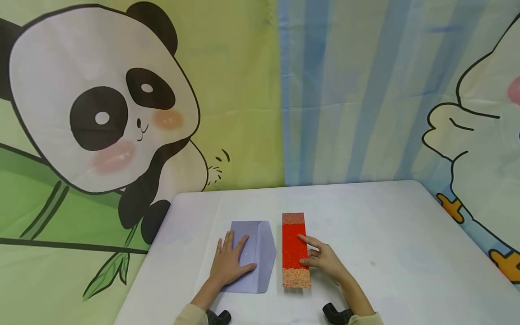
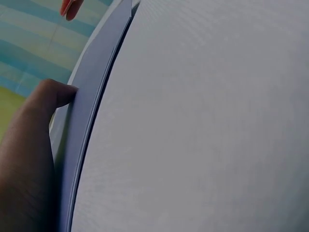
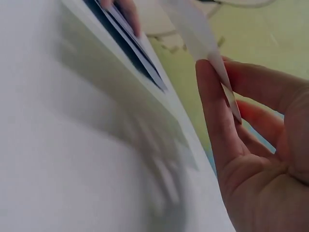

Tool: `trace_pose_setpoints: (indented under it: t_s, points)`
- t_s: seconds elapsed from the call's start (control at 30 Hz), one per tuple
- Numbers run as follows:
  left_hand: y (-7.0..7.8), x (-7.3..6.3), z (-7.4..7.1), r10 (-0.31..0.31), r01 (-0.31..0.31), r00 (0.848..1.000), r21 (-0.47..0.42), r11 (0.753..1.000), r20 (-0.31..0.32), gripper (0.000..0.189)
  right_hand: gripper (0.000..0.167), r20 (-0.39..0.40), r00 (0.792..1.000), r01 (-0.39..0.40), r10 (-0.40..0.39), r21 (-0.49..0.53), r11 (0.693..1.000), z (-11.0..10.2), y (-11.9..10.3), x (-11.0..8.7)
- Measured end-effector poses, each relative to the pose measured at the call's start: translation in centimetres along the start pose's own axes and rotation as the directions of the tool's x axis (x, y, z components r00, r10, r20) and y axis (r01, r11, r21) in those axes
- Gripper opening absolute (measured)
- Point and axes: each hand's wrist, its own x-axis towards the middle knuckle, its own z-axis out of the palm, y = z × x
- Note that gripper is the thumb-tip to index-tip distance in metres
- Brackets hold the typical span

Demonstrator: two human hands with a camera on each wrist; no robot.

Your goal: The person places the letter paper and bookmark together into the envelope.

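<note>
A lavender envelope [image 1: 266,253] lies on the white table, its flap opened out to the right. My left hand [image 1: 229,266] presses flat on its left part with fingers spread. In the left wrist view, the thumb of that hand [image 2: 46,104] rests on the envelope [image 2: 91,92]. To the right, my right hand [image 1: 325,259] pinches the right edge of a long red card [image 1: 293,246] with gold patterned ends. In the right wrist view, the right hand [image 3: 260,140] holds the card [image 3: 198,38] raised off the table, pale back showing, thumb and fingers on opposite faces.
The white table [image 1: 386,230] extends to both sides and behind the envelope and card. Behind it hangs a printed curtain [image 1: 243,113] with a panda. Black wrist devices sit at the left wrist [image 1: 219,317] and right wrist [image 1: 337,314].
</note>
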Motion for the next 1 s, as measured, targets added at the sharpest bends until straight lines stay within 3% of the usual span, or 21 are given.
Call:
trace_pose_setpoints:
  t_s: [0.2,0.4,0.77,1.0]
  points:
    - [0.2,0.2,0.2,-0.004,0.004,1.0,-0.008,1.0,0.005,0.091,0.073,0.051,0.998,-0.042,0.044,-0.045,0.998,3.8,0.5,1.9]
    - [0.3,0.1,0.1,-0.03,0.031,0.998,-0.019,0.999,0.05,0.087,0.075,0.051,0.992,-0.103,0.111,-0.139,0.985,5.7,0.9,2.7]
    - [0.1,0.1,0.0,-0.021,0.022,0.999,-0.007,1.0,0.038,0.084,0.076,-0.033,0.995,-0.099,0.095,-0.166,0.981,6.6,1.4,3.8]
    - [0.3,0.2,-0.1,-0.027,0.027,0.999,-0.002,1.0,0.043,0.085,0.075,-0.014,0.996,-0.086,0.085,-0.234,0.968,6.8,1.3,4.1]
